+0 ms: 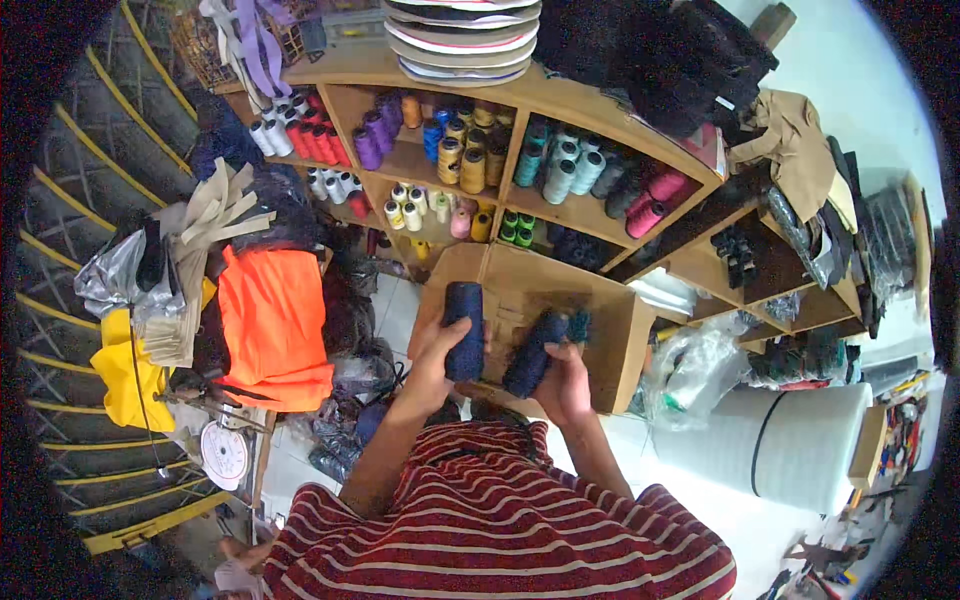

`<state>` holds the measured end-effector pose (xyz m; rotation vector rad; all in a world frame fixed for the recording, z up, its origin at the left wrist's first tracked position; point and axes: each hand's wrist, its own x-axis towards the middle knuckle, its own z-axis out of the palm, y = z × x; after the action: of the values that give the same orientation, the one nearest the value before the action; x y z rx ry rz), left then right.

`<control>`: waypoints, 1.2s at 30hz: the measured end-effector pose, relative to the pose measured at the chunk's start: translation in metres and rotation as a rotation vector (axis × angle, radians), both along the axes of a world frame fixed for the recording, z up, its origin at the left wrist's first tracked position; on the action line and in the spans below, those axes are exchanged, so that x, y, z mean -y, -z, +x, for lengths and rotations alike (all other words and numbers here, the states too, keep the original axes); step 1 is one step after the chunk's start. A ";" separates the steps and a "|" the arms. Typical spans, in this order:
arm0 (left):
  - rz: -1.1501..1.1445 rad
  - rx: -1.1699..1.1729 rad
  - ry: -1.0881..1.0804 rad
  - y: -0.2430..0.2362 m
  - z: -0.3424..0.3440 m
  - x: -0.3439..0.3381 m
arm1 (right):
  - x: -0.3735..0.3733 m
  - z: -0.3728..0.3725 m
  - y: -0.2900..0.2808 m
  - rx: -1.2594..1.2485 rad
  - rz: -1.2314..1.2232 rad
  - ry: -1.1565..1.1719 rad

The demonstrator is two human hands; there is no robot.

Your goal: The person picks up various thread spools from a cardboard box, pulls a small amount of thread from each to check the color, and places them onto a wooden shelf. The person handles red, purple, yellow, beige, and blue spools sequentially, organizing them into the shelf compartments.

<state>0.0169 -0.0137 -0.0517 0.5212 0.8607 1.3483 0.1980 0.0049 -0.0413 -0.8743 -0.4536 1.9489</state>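
My left hand (437,362) is wrapped round a dark navy thread spool (464,330), held nearly upright. Another navy thread spool (535,352), tilted to the right at its top, is in my right hand (566,385). Both spools are over an open cardboard box (615,345) in front of me. Past the right-hand spool, a small dark green thread spool (578,326) shows in part; whether my fingers touch it I cannot tell. My hands and the spools hide much of the box's inside.
A wooden shelf (420,170) with thread spools in many colours stands behind the box. Stacked rolls (460,40) sit on its top. Orange cloth (272,325) hangs at the left. On the right are a plastic bag (695,370) and a large white foam roll (790,440).
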 end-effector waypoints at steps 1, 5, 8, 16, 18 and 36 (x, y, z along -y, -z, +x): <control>0.000 -0.002 0.001 -0.001 0.004 0.000 | -0.002 0.003 0.003 -0.044 -0.004 0.013; -0.103 -0.007 -0.037 -0.011 0.016 -0.001 | -0.009 0.008 0.000 -0.010 0.082 -0.041; -0.149 0.036 -0.004 0.002 0.013 0.000 | -0.010 0.003 -0.002 0.163 0.134 -0.031; -0.007 0.241 0.094 -0.004 0.013 -0.001 | -0.017 -0.011 -0.004 0.347 0.196 -0.042; -0.023 0.273 0.108 -0.007 0.017 -0.002 | -0.017 -0.015 -0.002 0.440 0.296 -0.039; 0.266 0.167 -0.113 -0.007 0.010 -0.019 | 0.006 -0.021 -0.007 0.577 0.585 0.131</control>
<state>0.0269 0.0056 -0.0444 0.5618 0.5837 1.5975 0.1771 -0.0013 -0.0342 -1.0252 -1.1989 1.3012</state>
